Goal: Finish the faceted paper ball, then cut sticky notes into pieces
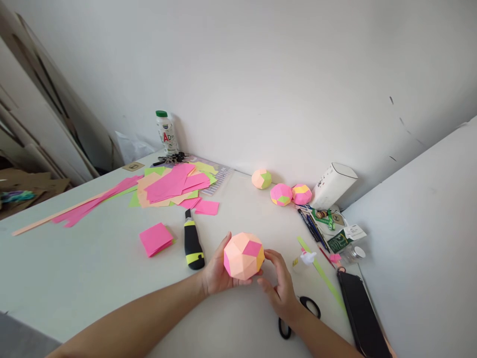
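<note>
A faceted paper ball (243,256) in peach with pink and yellow panels sits just above the white table (93,268), held between both hands. My left hand (216,272) cups its left and under side, fingers wrapped round it. On the ball's right side my right hand (280,287) presses in with curled fingers. A black and yellow utility knife (193,241) lies just left of the left hand. Black-handled scissors (298,314) lie under my right wrist.
Three finished paper balls (281,194) rest near the wall by a white box (331,185). Loose pink, peach and green sheets (171,186), a pink note stack (156,239), a bottle (166,132), keys, pens, a green strip and a black phone (363,315) lie around.
</note>
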Demonstrator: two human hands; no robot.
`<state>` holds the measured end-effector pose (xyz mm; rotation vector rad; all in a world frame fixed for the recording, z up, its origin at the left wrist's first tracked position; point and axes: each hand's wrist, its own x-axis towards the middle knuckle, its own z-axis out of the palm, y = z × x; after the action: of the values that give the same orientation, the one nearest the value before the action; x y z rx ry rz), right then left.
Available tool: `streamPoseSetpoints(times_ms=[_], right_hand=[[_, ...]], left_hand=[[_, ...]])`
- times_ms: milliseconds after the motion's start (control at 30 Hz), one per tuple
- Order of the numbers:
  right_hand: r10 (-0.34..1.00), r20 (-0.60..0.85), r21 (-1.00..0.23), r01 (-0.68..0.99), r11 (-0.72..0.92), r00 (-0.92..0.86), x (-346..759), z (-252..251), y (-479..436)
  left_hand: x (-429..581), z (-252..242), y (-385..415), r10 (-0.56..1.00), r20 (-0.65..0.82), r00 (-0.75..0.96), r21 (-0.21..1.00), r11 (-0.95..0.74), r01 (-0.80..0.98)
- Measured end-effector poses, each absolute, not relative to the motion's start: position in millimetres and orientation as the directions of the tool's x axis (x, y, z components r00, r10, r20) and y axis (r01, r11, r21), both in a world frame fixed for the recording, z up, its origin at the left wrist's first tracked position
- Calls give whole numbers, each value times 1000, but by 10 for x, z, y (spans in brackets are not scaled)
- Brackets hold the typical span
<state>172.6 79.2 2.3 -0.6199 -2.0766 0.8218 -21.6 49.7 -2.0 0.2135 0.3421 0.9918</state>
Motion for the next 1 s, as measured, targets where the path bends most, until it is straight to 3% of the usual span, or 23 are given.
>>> streamPoseSetpoints(times_ms=[200,400,533,633,733,800,900,1000], right_hand=[[659,603,-682,136,718,-449,1731,1,810],[674,598,-671,190,717,-433,1702,21,815],[683,609,-642,256,723,-403,1697,-4,820],[665,642,-594,302,746,-381,1696,-10,819],[615,683,-548,280,788,-394,1693,26,809],[560,717,-516,224,827,-415,1693,62,796],[493,738,-481,154,863,-460,1703,105,773],[441,735,-455,109,884,-515,1724,123,755]], left_hand=[[-157,92,506,974,-131,187,648,227,-727],[-121,50,539,973,-207,-104,786,102,-610],[-140,-27,558,915,-153,-374,938,16,-345],[-161,-31,511,888,60,-456,993,-99,-62],[-175,16,393,840,373,-393,925,-308,221],[-170,51,297,819,508,-268,848,-420,324],[-126,77,187,850,524,60,807,-518,285],[-52,63,146,852,425,304,858,-487,166]])
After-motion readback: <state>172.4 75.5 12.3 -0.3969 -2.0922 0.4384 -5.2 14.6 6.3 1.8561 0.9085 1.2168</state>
